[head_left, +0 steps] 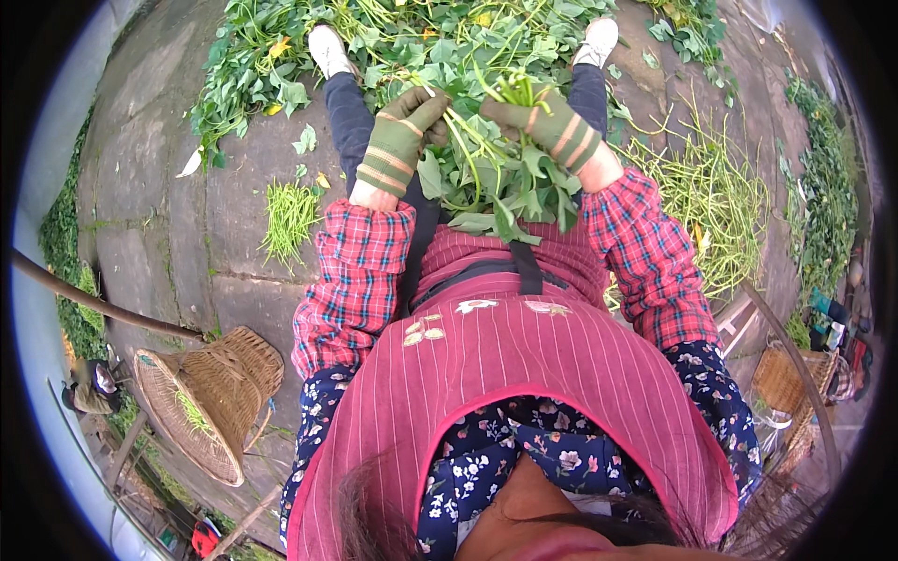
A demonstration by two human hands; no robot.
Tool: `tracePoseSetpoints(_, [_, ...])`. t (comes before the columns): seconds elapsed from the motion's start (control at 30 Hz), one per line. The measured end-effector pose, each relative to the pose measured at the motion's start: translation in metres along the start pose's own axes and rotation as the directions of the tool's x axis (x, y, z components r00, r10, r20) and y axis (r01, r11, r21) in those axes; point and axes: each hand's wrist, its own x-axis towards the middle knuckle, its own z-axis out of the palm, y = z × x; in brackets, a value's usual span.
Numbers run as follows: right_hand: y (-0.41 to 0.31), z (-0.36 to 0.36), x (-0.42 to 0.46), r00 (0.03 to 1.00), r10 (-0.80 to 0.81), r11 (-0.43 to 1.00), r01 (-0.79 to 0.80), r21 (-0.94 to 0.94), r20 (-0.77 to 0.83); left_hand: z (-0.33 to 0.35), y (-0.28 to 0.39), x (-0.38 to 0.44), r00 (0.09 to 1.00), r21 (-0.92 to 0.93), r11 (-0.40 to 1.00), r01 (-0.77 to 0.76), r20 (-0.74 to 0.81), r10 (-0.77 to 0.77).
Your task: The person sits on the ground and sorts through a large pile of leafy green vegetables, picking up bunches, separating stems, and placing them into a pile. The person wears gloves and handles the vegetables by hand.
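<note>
My left hand [400,140], in a green knitted glove with pale stripes, pinches a few thin green stems [468,140] between thumb and fingers. Opposite it, my right hand [554,130], gloved alike, grips a bunch of cut green stems [518,90]. Broad green leaves [537,175] hang below that hand, over my lap. The two hands are apart, and stems stretch across the gap between them. Beyond them, between my white shoes, spreads a large pile of leafy vines [449,45], with some yellowed leaves in it.
A loose heap of bare stems [715,189] lies on the stone paving at my right, and a small bundle of stems [289,221] at my left. A wicker basket [245,372] tips on its side near a wooden pole [105,305]. Another basket [793,379] stands right. A person [91,396] is far left.
</note>
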Motion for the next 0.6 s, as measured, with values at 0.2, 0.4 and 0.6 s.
tracePoseSetpoints(0.2, [0.008,0.018,0.008,0.992,0.03,0.988,-0.049,0.15,0.123,0.011,-0.003,0.002,0.998,0.026,0.998,-0.048,-0.03,0.049])
tracePoseSetpoints(0.4, [0.02,0.033,0.013,0.935,0.184,0.858,-0.303,0.414,0.304,0.001,-0.014,-0.001,1.0,-0.072,0.997,0.014,0.028,-0.012])
tracePoseSetpoints(0.6, [0.024,0.036,0.007,0.928,0.236,0.801,-0.354,0.484,0.288,0.015,-0.018,-0.007,0.969,0.222,0.975,-0.027,-0.233,0.079])
